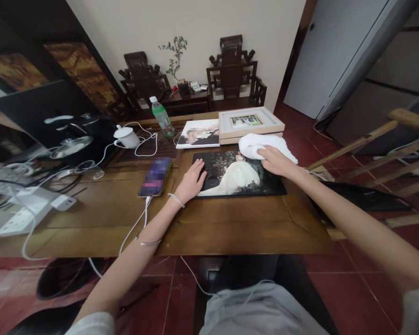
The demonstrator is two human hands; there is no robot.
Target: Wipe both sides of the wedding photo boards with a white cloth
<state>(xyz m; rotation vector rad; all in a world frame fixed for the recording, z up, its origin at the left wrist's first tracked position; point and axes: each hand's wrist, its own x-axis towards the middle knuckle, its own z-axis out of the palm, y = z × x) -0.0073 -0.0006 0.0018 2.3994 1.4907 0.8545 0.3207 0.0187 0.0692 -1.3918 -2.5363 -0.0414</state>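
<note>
A dark photo panel (216,168) showing a white gown lies flat on the wooden table in front of me. My left hand (192,179) rests on its left edge with the fingers stretched out. In my right hand (273,160) is a white fluffy cloth (265,143), bunched over the panel's upper right part and hiding that corner. Just behind the panel are a pale framed picture (223,122) and, left of it, a white-edged photo print (199,135). A phone (155,177) with a white cable plugged in lies to the left of my left hand.
A green-labelled bottle (162,117) and a white lidded cup (126,137) stand at the back left. Cables, a white power strip (23,211) and a glass-lidded pot (71,148) crowd the left side. A wooden chair (366,153) is at the right.
</note>
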